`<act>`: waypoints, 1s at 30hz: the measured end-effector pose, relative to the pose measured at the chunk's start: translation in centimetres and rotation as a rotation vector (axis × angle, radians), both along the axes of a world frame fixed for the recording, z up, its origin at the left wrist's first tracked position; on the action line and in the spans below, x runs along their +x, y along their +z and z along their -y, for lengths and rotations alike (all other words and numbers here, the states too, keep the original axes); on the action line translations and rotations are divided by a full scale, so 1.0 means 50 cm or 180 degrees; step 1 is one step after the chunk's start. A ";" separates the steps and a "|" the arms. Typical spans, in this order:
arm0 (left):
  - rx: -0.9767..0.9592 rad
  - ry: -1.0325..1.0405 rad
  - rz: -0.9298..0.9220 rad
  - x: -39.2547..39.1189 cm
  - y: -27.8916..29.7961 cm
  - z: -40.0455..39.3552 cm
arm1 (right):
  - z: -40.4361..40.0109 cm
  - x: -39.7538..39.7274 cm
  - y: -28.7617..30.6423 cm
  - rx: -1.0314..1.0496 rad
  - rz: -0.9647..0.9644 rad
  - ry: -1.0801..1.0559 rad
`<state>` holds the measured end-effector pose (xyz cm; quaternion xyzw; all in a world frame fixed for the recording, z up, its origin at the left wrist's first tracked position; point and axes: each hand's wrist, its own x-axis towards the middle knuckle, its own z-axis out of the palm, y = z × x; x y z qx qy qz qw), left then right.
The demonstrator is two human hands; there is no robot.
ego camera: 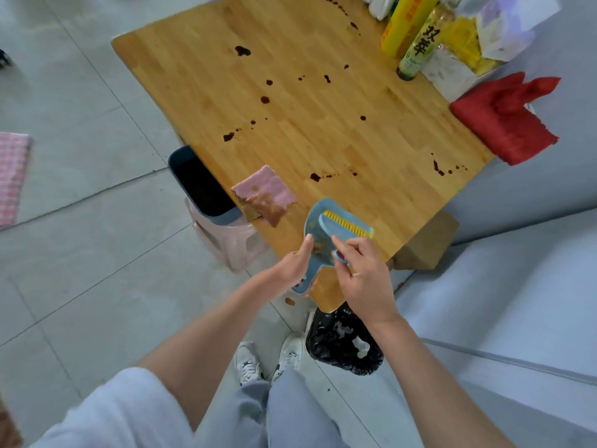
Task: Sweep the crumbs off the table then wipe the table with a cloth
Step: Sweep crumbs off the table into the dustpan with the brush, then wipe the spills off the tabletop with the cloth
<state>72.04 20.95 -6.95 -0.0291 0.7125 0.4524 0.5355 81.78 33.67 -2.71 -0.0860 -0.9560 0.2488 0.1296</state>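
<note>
A wooden table (290, 101) carries dark brown spill spots (242, 50) across its top. At its near corner my left hand (295, 265) grips the handle of a small blue dustpan (315, 227) with brown crumbs in it. My right hand (363, 273) holds a blue brush with yellow bristles (347, 224) lying in the pan's mouth. A stained pink cloth (265, 195) lies at the table's left edge. A red cloth (504, 118) hangs over the right edge.
A blue-grey bin (202, 185) on a pink stool (232, 237) stands left of the table. A black bin bag (342, 341) sits on the floor under the near corner. Bottles (420, 43) and yellow packets (462, 40) crowd the far right corner.
</note>
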 end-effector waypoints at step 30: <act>-0.1234 -0.1061 -0.1888 -0.078 0.026 -0.080 | -0.070 0.022 -0.087 -0.0246 0.0963 -0.0040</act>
